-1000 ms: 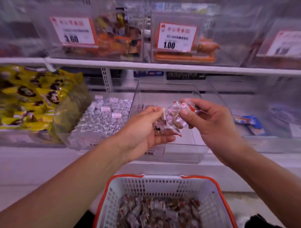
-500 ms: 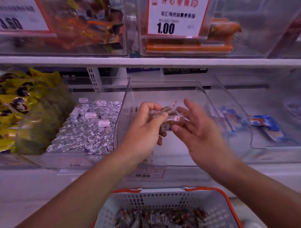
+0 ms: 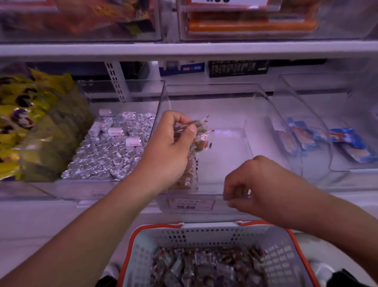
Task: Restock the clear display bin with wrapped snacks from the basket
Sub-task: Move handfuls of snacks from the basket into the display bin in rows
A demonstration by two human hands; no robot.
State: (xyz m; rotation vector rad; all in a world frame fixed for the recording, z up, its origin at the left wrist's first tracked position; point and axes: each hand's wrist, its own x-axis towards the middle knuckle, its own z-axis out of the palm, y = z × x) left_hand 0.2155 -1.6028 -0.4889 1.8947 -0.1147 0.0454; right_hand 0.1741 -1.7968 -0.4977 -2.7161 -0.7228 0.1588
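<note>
Placement step: left hand (image 3: 166, 147) gripped wrapped snacks (image 3: 199, 131) inside the clear display bin (image 3: 257, 106); right hand (image 3: 251, 184) loosely curled, holding nothing; next, release should follow

- The price tag (image 3: 191, 204) on the front of the clear display bin (image 3: 255, 106) shows a number that looks like "10.80"; the smaller line printed above it is too blurred to read.
- A white, red-edged price card (image 3: 229, 1) on the upper bin is cut off by the top edge; only the bottoms of some dark digits show, not enough to read.
- The dark label strip (image 3: 238, 68) behind the bins carries print too small to make out.
</note>
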